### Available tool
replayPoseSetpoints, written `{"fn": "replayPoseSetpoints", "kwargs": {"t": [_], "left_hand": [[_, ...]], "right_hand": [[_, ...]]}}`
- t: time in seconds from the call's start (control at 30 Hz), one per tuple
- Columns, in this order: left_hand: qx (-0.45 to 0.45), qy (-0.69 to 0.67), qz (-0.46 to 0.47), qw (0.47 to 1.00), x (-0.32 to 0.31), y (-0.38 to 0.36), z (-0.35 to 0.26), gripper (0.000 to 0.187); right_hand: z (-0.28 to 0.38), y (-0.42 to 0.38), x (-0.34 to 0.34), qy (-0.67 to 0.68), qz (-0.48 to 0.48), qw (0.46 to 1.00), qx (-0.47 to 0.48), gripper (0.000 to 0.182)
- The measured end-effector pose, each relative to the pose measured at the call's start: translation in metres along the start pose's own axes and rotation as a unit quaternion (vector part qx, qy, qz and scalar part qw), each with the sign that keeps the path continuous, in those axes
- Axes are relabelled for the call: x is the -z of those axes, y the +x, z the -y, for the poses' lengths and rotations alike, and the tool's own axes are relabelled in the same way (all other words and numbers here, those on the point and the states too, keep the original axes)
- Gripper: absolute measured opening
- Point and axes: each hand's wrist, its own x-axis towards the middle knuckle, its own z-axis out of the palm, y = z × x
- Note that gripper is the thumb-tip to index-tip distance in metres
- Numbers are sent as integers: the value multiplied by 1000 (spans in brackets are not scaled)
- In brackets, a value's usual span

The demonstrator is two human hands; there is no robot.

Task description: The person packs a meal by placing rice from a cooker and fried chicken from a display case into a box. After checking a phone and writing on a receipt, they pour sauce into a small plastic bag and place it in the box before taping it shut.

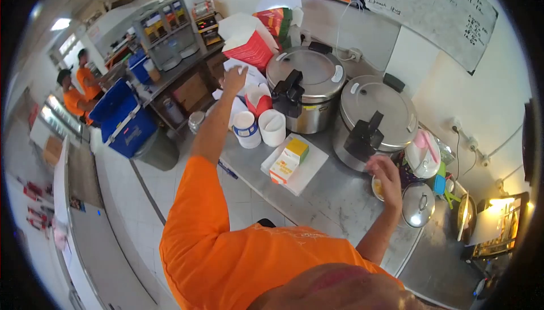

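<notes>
My left hand (233,79) reaches out over white papers and cartons at the back left of the steel counter, fingers apart and nothing visible in them. Close beyond it stand red-and-white paper food boxes (249,49). A smaller red-and-white box (258,100) sits just to its right. My right hand (386,180) hangs loosely curved beside the right rice cooker (374,118), with no object visible in it. Partly hidden behind its fingers is a small white bowl (376,192) with something yellow in it. A yellow, white and green carton (289,160) lies on white sheets between my arms.
Two white tubs (246,129) stand beside another rice cooker (306,78). A metal lid (418,204) lies at right, before a lit warmer (498,228). Left are a blue cooler (124,120), a drink dispenser (167,30) and two people in orange shirts (79,92).
</notes>
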Motion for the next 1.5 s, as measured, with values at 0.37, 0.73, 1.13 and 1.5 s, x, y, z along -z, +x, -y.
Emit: {"fn": "replayPoseSetpoints", "kwargs": {"t": [0.37, 0.73, 1.13, 1.5], "left_hand": [[-266, 29, 170, 948, -146, 305, 45, 40], [-390, 90, 122, 908, -51, 284, -34, 26], [-513, 124, -19, 849, 62, 221, -92, 28], [-717, -86, 358, 592, 15, -187, -98, 37]], "right_hand": [[-43, 31, -164, -13, -129, 982, -136, 25], [-20, 78, -249, -36, -160, 979, -121, 26], [-28, 89, -282, 22, -114, 989, -94, 43], [-116, 32, -275, 406, -597, 692, 16, 62]]}}
